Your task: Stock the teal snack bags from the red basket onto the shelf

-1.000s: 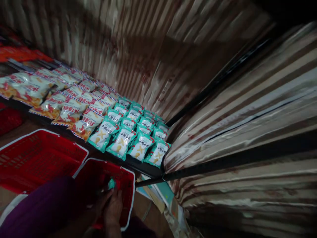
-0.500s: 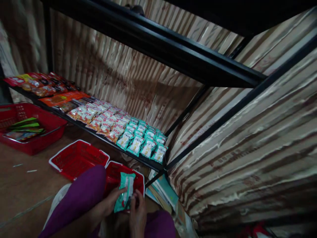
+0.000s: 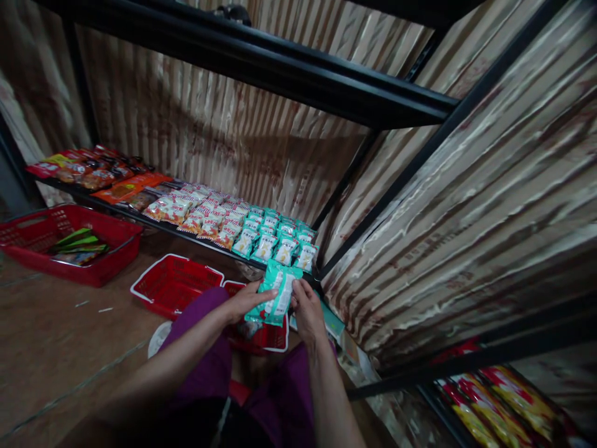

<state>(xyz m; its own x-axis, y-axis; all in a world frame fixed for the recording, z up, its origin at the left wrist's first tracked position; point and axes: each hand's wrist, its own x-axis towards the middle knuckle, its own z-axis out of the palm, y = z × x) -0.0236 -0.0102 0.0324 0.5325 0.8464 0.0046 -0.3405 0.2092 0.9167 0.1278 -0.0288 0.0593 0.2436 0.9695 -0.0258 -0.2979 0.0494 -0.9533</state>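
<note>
In front of my knees I hold teal snack bags (image 3: 281,291), what looks like two overlapping, with white printed panels facing me. My left hand (image 3: 246,302) grips them from the left, its thumb lying across the front. On the right edge, my right hand (image 3: 308,306) pinches the bag; some of its fingers are hidden behind. Just beyond, rows of matching teal snack bags (image 3: 265,245) lie on the low black shelf (image 3: 184,235). Below my hands stands a red basket (image 3: 280,339) with a white rim, partly covered by the bags and my arms.
White-and-orange snack bags (image 3: 209,214), orange packets (image 3: 133,186) and red packets (image 3: 88,168) fill the shelf leftward. Another red basket (image 3: 175,283) and a larger one (image 3: 112,261) holding green packets (image 3: 79,242) stand on the floor. Yellow-red packets (image 3: 494,398) lie lower right.
The teal bag has been raised out from over the basket toward the shelf edge, and a second one now seems to show with it. The view has shifted, bringing in packets at lower right.
</note>
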